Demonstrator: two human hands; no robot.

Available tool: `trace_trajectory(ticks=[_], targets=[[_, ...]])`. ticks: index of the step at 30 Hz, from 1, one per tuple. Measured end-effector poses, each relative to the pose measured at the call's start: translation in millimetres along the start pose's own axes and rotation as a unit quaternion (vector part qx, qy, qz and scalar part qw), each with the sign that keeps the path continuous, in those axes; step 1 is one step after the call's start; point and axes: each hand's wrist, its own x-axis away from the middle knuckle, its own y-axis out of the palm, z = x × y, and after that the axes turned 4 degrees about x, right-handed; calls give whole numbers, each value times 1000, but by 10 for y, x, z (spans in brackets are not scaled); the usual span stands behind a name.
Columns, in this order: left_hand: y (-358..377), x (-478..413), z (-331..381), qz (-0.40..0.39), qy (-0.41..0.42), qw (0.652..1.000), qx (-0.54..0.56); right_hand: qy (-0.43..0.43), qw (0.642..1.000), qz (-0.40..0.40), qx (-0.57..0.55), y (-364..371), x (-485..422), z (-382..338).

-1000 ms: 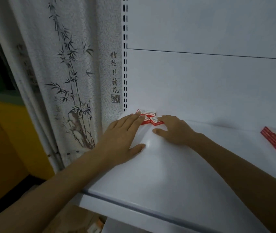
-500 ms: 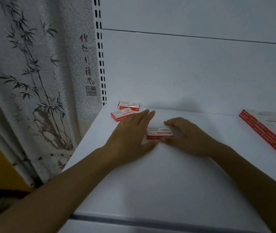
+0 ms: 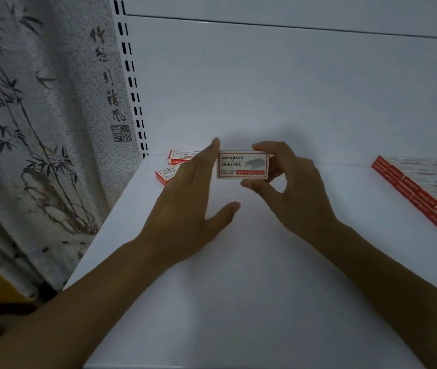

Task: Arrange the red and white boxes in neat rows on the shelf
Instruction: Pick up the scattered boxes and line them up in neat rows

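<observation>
Red-framed and white, one small box (image 3: 242,165) is held up over the middle of the shelf (image 3: 238,302), with its printed face turned to the camera. The right hand (image 3: 292,193) pinches it, fingers on the top edge and thumb under the bottom edge. The left hand (image 3: 185,206) is spread, its straight fingers against the left end of this box. In the back left corner of the shelf lie a second box (image 3: 182,155) and a third box (image 3: 164,173), both partly hidden by the left hand. At the right edge, packed rows of boxes (image 3: 422,187) lie flat. A bamboo curtain (image 3: 39,129) hangs beside the left edge.

Shelf (image 3: 238,302) middle open (loose boxes (image 3: 165,173) left, rows (image 3: 425,182) right)
</observation>
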Motion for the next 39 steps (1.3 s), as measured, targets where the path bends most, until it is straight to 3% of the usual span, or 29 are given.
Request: trace_trajectory(ticks=[6,8,12,19,26,32,39], targets=[[11,28,38,4,-9,1000,11,15,1000,5,-3,-8,2,-5],[7,29,45,9,-4,1000,15,56,996,-21,-67,-41,-16,-55],[-41,-28,131,25,4,1000,3,238,921,-109,-290,-237,-92,-166],[-57,-225,667,-10,25,1000,10,269,863,-152,-399,-884,-104,-25],[459,-525,1392,-29,40,998,46,264,895,-115,-341,-1665,181,441],[1239,-798,2068,-58,109,992,29,277,933,-51,-226,-2396,578,1184],[2038,-952,2500,-134,70,988,-40,271,955,-42,-115,-2782,970,2098]])
